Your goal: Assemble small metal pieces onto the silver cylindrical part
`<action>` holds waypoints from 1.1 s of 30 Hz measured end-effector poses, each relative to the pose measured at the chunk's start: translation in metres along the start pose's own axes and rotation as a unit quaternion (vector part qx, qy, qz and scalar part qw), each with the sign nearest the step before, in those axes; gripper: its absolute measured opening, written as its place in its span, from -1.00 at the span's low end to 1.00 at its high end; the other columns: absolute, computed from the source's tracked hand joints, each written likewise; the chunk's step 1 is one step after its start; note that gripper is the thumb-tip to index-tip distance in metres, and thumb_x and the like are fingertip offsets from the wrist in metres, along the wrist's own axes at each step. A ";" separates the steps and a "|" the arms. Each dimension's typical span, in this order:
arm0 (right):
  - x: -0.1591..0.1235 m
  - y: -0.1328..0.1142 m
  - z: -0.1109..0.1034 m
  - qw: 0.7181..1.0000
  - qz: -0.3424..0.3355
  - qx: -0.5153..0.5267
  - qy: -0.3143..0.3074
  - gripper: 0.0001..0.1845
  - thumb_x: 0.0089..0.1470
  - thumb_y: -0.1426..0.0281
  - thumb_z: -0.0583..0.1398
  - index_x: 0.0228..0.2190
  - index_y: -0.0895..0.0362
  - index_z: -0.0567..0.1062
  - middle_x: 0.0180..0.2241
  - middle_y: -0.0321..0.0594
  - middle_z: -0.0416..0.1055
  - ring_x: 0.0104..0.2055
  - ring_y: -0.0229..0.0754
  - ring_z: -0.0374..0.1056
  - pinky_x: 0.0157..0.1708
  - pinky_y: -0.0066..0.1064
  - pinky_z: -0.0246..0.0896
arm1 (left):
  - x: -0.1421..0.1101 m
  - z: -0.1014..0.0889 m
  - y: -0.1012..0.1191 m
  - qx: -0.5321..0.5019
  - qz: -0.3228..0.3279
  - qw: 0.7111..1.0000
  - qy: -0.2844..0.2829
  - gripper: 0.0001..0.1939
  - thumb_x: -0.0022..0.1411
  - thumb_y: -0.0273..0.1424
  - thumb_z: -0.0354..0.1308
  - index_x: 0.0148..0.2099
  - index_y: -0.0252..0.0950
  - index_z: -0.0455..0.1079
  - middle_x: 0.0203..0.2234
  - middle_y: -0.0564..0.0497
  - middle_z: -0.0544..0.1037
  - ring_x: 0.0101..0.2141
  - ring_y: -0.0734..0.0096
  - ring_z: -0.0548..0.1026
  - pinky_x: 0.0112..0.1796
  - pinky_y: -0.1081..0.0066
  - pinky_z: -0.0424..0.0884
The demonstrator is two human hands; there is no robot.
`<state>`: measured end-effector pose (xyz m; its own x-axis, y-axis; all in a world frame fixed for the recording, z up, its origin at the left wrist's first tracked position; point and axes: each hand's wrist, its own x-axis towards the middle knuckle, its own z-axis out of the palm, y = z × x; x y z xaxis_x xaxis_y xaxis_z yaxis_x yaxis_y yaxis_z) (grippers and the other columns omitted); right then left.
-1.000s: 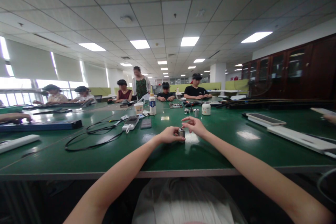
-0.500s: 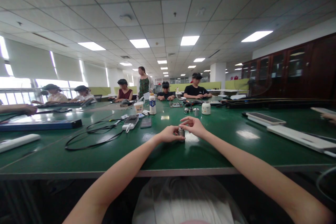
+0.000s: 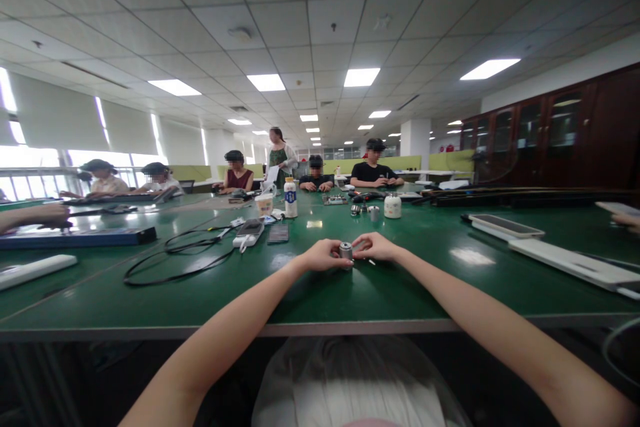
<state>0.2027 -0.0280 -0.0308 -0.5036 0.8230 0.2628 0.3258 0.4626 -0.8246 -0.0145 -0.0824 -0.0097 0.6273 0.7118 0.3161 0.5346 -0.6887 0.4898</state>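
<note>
A small silver metal cylinder [image 3: 346,251] stands upright on the green table in front of me, a dark spot at the centre of its top. My left hand [image 3: 323,255] grips it from the left, fingers behind and thumb across the front. On the other side, the bent fingers of my right hand [image 3: 377,247] close against the cylinder's right edge. Its lower fingers are partly hidden. Below that hand shows a small bright streak, either a thin piece or a reflection; I cannot tell which.
Beyond my hands stand a white jar [image 3: 393,206], a small metal cup [image 3: 374,213] and a blue-and-white bottle [image 3: 291,198]. To the left lie a power bank [image 3: 249,232] and a looped black cable [image 3: 165,250]. A long white device [image 3: 575,264] lies right. Several people sit around the table.
My right hand has come down from above the cylinder's top to its right side, uncovering the top. My left hand keeps its grip. The standing person in the background has turned and shifted slightly right.
</note>
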 end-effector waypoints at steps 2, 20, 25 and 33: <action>0.000 0.001 -0.001 1.000 0.008 0.011 -0.018 -0.54 -0.39 0.36 0.41 -0.32 0.20 0.53 -0.45 -0.18 0.55 -0.38 -0.18 0.47 -0.37 -0.41 0.38 | 0.000 0.000 0.000 -0.004 0.000 1.000 0.001 -0.55 -0.01 -0.15 0.23 -0.14 -0.37 0.44 -0.33 -0.04 0.55 -0.30 0.34 0.46 -0.29 0.49 0.31; -0.004 -0.010 0.005 0.999 0.002 0.017 0.048 -0.56 -0.44 0.35 0.43 -0.39 0.19 0.54 -0.47 -0.16 0.55 -0.39 -0.13 0.48 -0.38 -0.37 0.39 | 0.000 0.000 0.001 0.011 -0.004 1.000 0.000 -0.54 -0.01 -0.12 0.22 -0.16 -0.36 0.44 -0.38 -0.01 0.53 -0.34 0.36 0.44 -0.34 0.50 0.28; -0.008 -0.032 0.016 0.982 -0.115 0.049 0.139 -0.57 -0.31 0.23 0.37 -0.36 0.19 0.48 -0.38 -0.10 0.55 -0.30 -0.09 0.48 -0.26 -0.25 0.38 | 0.002 0.001 -0.003 -0.002 -0.003 1.000 0.002 -0.55 -0.02 -0.12 0.22 -0.19 -0.38 0.43 -0.41 -0.01 0.51 -0.37 0.38 0.42 -0.33 0.49 0.28; -0.012 -0.046 0.032 0.978 -0.142 0.056 0.143 -0.60 -0.24 0.18 0.34 -0.40 0.19 0.45 -0.44 -0.14 0.54 -0.40 -0.15 0.46 -0.37 -0.33 0.36 | 0.003 0.002 -0.009 0.009 0.006 1.000 0.004 -0.49 -0.02 -0.09 0.21 -0.14 -0.39 0.41 -0.44 0.00 0.50 -0.43 0.41 0.41 -0.41 0.50 0.25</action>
<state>0.1678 -0.0694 -0.0121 -0.3106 0.7331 0.6050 0.1086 0.6597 -0.7436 -0.0160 -0.0749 -0.0150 0.6289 0.7049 0.3282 0.5370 -0.6990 0.4723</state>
